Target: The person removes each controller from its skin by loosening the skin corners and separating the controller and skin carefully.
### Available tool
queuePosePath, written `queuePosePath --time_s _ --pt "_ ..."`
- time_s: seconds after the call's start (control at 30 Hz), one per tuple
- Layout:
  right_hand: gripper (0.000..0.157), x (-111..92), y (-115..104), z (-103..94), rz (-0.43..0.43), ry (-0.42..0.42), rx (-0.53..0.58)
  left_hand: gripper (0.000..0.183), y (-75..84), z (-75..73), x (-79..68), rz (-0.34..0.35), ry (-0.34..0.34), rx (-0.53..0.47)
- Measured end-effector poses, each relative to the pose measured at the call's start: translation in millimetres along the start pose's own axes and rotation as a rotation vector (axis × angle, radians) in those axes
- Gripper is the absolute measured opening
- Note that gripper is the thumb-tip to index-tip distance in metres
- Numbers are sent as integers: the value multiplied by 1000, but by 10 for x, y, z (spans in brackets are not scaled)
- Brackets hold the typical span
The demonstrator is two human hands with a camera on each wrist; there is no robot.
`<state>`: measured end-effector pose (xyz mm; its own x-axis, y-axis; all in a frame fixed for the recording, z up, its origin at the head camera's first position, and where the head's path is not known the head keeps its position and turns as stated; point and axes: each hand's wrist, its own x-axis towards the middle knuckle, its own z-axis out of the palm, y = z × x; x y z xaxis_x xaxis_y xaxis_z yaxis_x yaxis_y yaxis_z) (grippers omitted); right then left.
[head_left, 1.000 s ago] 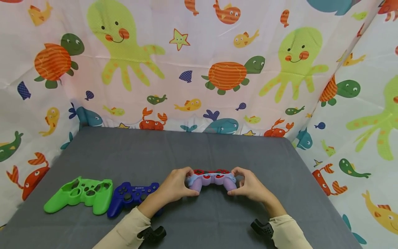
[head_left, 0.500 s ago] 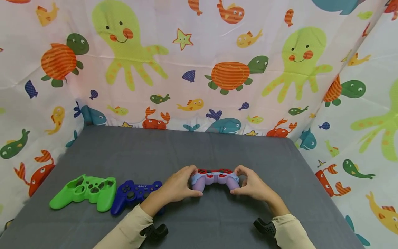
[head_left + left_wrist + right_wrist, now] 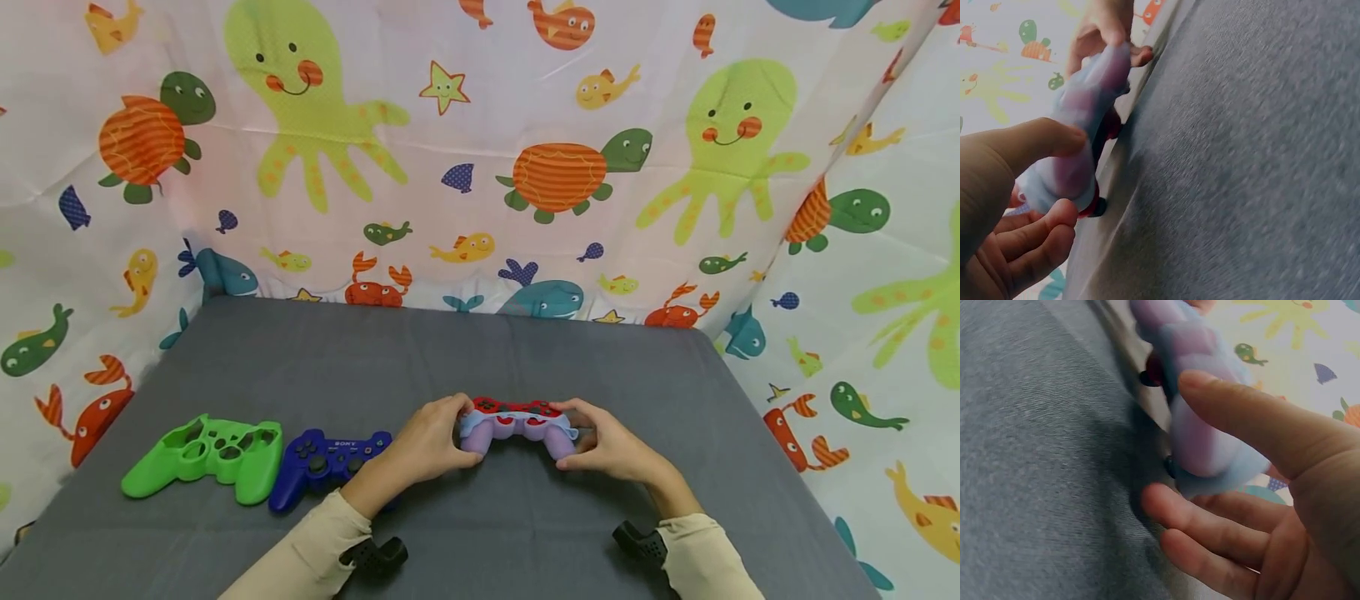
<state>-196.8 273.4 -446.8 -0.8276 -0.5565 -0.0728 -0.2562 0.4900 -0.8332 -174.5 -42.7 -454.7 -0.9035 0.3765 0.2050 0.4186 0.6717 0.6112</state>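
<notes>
A red game controller (image 3: 517, 406) with dark buttons is held up between both hands in the head view. A lilac and pale blue soft silicone sleeve (image 3: 487, 433) wraps its underside and grips, leaving the red face exposed. My left hand (image 3: 429, 437) holds the left end, thumb against the sleeve's grip and fingers curled behind. At the opposite end, my right hand (image 3: 611, 442) grips it the same way. Each wrist view shows a thumb (image 3: 1063, 139) pressing the lilac back, and dark sticks jutting from the controller's other side.
To the left lies a blue controller (image 3: 318, 467), partly behind my left forearm. Beside it is a bright green silicone sleeve (image 3: 206, 458) with cut-outs. Everything sits on a grey cloth-covered table (image 3: 360, 350). A sea-animal curtain (image 3: 465, 133) encloses the back and sides.
The controller has tipped in my hands, so more of its red face shows. Both hands keep their hold at its ends. The head view has shifted slightly; the blue controller and green sleeve stay put.
</notes>
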Motion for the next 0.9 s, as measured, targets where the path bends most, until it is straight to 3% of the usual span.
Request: queuePosePath --time_s 0.17,0.4,0.9 --pt "75 16 28 9 -4 -24 48 48 -16 -15 -34 17 -23 -5" --pt "77 24 79 12 -31 -9 97 46 17 -9 -29 26 0 23" --pt "79 9 64 -7 0 15 94 42 60 47 -33 31 6 19"
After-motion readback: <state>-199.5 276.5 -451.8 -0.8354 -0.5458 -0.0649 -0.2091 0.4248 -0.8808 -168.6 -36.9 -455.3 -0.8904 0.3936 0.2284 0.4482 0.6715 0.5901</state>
